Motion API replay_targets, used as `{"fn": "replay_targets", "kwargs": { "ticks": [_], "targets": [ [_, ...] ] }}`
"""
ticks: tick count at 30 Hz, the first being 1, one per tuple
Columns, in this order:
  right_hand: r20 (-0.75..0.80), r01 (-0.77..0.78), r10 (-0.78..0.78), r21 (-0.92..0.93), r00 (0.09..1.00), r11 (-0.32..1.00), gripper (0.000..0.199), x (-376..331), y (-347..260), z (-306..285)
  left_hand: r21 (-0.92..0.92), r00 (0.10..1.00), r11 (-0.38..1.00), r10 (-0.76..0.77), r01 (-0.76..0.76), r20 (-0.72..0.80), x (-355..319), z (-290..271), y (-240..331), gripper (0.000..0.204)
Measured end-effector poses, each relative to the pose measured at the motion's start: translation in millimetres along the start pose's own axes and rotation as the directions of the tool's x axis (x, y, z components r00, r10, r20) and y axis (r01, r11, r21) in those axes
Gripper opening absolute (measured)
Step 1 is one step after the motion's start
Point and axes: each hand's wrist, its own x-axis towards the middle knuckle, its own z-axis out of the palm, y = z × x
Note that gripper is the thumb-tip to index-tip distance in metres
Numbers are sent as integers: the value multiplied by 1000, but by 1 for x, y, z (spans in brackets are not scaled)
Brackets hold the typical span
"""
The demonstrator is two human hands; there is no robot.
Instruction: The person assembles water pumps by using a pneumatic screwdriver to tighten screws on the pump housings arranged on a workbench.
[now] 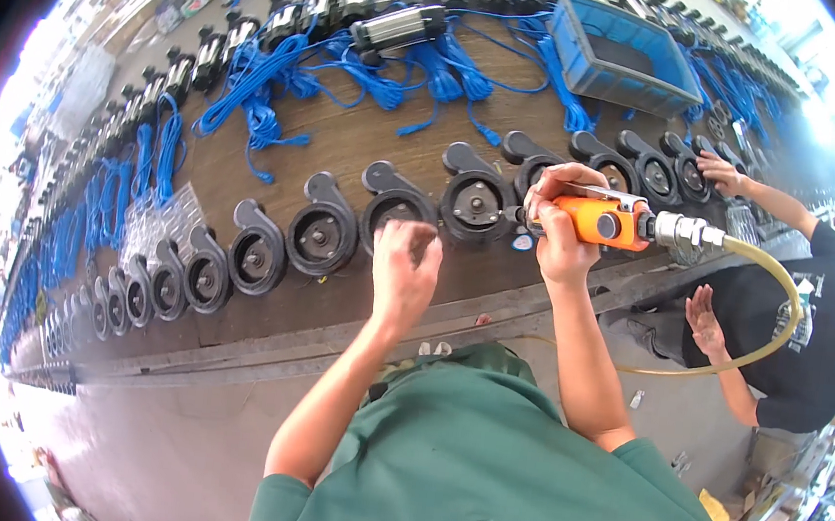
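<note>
The right hand [563, 236] holds in a firm grip the orange air tool [602, 221], its tip at a black pump housing [476, 204] on the desk [368, 145]. The left hand [405, 269], grip loose and holding nothing, touches the neighbour housing [394, 210]

green short-sleeved shirt, white markings, bare forearms, 2 ungloved hands

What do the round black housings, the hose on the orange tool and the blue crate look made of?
Black housings: probably cast metal, matte dark coat; bare metal hubs. Could be plastic.
Hose on the orange tool: flexible translucent yellowish plastic or rubber; it curves freely.
Blue crate: moulded plastic, smooth uniform colour.
</note>
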Motion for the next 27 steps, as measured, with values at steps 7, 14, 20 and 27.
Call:
{"fn": "replay_targets", "kwargs": {
  "ticks": [7,14,20,27],
  "targets": [
    [-131,-88,84,-32,988,996,31,-8,3,-52,509,928,793,181,-334,327,63,42,15,40],
    [-110,-154,153,6,982,988,30,-1,14,-62,508,922,794,159,-332,354,80,42,6,40],
    [-93,-192,196,52,976,980,29,18,26,-53,527,920,785,133,-325,368,76,41,5,52],
    [-45,-205,207,31,977,978,29,33,55,-37,536,899,793,33,-289,437,96,37,13,62]
  ]
}}
